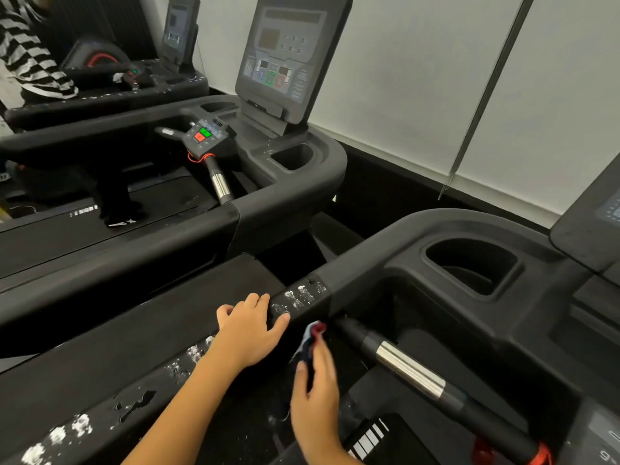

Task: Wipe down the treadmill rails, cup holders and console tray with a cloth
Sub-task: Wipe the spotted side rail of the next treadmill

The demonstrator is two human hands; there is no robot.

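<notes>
Several white foam patches (297,298) fleck the black rail (161,357).

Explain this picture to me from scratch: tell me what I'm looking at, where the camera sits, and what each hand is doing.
This is a single view from a wide-angle camera worn on a person's head, looking forward and down at their own two bare hands. They stand at a black gym treadmill; another identical one stands to the left. The left hand lies flat on the treadmill's black padded side rail, which is flecked with white foamy patches and droplets, apparently cleaner. The right hand pinches a small crumpled dark blue and red cloth just inside that rail, close to the black handlebar with a shiny metal sleeve. Farther right is a deep, empty black cup holder moulded into the console. At the far upper left, someone in a black-and-white striped top is partly visible.
</notes>
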